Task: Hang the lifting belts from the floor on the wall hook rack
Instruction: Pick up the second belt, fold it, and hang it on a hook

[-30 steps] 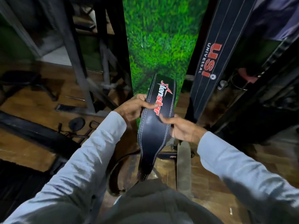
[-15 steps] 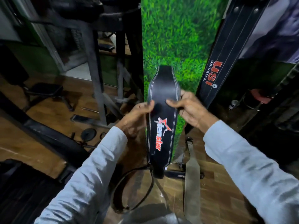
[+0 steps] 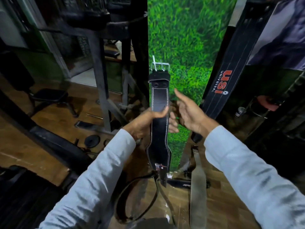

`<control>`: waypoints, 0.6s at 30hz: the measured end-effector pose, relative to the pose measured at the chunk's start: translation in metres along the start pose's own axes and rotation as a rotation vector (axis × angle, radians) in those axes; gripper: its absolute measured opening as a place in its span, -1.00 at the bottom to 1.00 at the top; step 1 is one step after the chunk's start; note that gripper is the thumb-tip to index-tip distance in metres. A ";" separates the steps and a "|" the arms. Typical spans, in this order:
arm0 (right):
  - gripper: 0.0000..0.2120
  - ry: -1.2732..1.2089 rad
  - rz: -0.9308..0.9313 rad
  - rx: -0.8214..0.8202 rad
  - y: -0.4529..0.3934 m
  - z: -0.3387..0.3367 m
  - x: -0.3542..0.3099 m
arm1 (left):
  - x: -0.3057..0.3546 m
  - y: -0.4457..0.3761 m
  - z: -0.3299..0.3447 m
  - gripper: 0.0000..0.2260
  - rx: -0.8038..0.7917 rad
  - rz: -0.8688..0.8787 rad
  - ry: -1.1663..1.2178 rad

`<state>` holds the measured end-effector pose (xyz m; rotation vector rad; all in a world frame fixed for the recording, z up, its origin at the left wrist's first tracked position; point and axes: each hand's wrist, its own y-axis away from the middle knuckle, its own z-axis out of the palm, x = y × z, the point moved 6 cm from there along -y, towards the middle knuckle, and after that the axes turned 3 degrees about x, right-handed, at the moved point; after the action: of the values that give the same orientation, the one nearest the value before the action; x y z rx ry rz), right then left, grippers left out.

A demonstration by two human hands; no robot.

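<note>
A black leather lifting belt [image 3: 158,136] with white stitching stands upright in front of the grass-print wall panel, its metal buckle [image 3: 159,66] at the top. My left hand [image 3: 145,123] is shut on its narrow upper part. Open and with its fingers spread, my right hand [image 3: 188,113] hovers just right of the belt without touching it. A black belt marked "USI UNIVERSAL" [image 3: 231,66] hangs along the wall to the right; its hook is out of view. On the floor lie a coiled dark belt [image 3: 132,200], a grey belt [image 3: 196,187] and a short black strap [image 3: 179,183].
A metal machine frame [image 3: 102,80] stands to the left, with a small weight plate [image 3: 92,140] and a padded seat [image 3: 47,95] on the wooden floor. Dark equipment fills the right side.
The belt has risen in my hands until its buckle end shows on top. My left hand now grips higher on it. My right hand has let go and opened.
</note>
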<state>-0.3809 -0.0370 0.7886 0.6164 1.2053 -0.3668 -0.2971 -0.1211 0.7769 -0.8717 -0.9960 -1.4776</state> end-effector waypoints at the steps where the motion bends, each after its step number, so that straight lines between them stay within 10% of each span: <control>1: -0.49 0.008 -0.068 0.044 -0.005 0.007 -0.014 | -0.008 0.001 0.003 -0.74 -0.037 0.010 -0.022; 9: -0.95 0.409 -0.445 0.207 -0.005 0.025 -0.029 | 0.009 0.011 -0.025 -0.37 0.248 0.200 0.013; 15: -0.67 1.046 -0.480 0.274 0.023 0.027 -0.033 | 0.049 0.010 -0.020 -0.87 0.343 0.404 -0.265; 18: -0.85 1.186 -0.460 0.383 0.046 0.009 -0.052 | 0.039 0.012 -0.023 -0.88 0.319 0.371 -0.221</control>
<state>-0.3652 -0.0093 0.8508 0.9273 2.4681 -0.6629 -0.2899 -0.1578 0.8052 -0.9380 -1.1240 -0.8945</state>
